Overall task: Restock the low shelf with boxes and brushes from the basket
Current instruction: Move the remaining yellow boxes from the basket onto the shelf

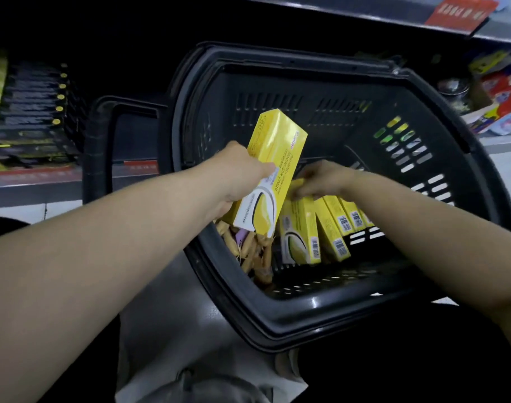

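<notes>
A black plastic basket sits in front of me on the floor. My left hand grips a long yellow box and holds it tilted above the basket's left side. My right hand reaches into the basket and its fingers curl over the top of a row of several yellow boxes standing on edge. Wooden-handled brushes lie in a heap at the basket's near left, partly hidden under the lifted box. The low shelf runs along the left.
Dark boxes with yellow dots are stacked on the low shelf at left. The basket's handle lies folded out toward that shelf. Colourful packages fill the shelf at right. A red price tag hangs from the shelf above.
</notes>
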